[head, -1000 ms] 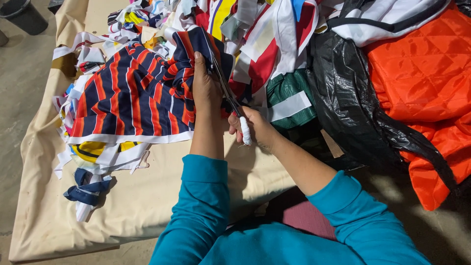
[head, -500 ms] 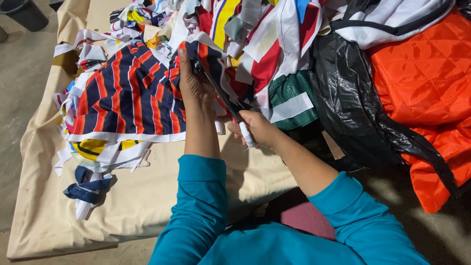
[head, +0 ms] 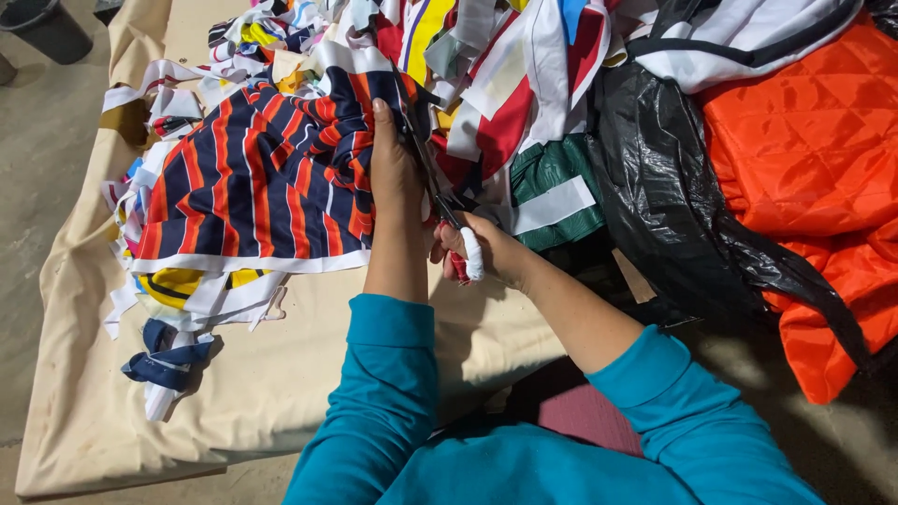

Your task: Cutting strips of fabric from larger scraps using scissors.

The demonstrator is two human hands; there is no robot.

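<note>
Two hands work at the edge of a navy cloth with red and white stripes point(head: 253, 187), which lies spread over a beige table cover point(head: 281, 374). The left hand point(head: 393, 173) lies flat on the cloth's right edge, fingers stretched up along it and pressing it down. The right hand point(head: 482, 251) sits just beside it, closed around the handles of a pair of scissors point(head: 432, 182) (one finger is wrapped in white tape). The blades run up and away from that hand, along the left hand's side, and their tips seem to reach into the fabric near the top of the striped cloth, though the view there is too cluttered to tell how far the blades are parted.

Above and to the right of the hands lies a heap of mixed fabric scraps point(head: 505, 84) in white, red, yellow and green. A black plastic bag point(head: 655, 187) rests against the heap, and an orange quilted fabric point(head: 804, 159) lies beyond it. Near the table's left edge, loose white strips and a knotted navy strip point(head: 168, 360) lie well apart from the hands. Both sleeves are teal.
</note>
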